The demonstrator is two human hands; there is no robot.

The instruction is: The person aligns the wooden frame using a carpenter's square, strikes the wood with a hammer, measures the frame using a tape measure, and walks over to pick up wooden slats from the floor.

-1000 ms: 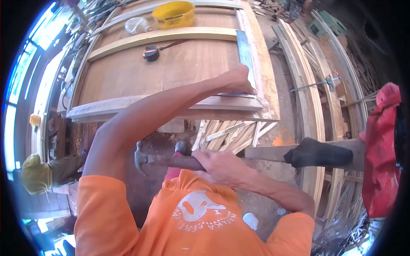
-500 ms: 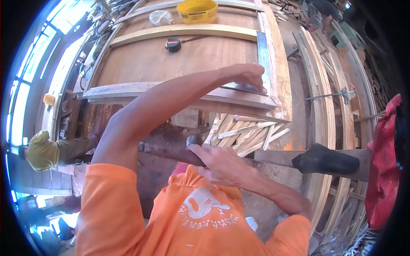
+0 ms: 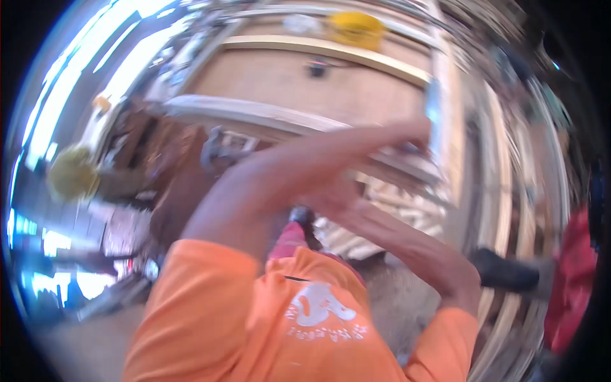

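Note:
Blurred by motion, my left hand [image 3: 415,137] is at the near right corner of a wooden framed panel [image 3: 261,114], its fingers bunched on a metal square [image 3: 433,105]. The square's blade runs along the right side of the frame. My right hand [image 3: 328,191] is closed on a hammer, partly behind my left forearm. Left of that forearm shows the hammer's head [image 3: 213,149], near the panel's front edge; the forearm hides most of the handle.
On the panel are a tape measure [image 3: 317,67], a yellow tub [image 3: 355,30] and a clear plastic item [image 3: 301,24]. Wood strips [image 3: 407,216] lie below the near edge. Long boards [image 3: 499,153] stand at the right. A person in a yellow top [image 3: 75,173] is at the left.
The view has turned, so the panel appears farther right. My right hand and the hammer have risen toward the panel's front edge. My left hand stays at the square.

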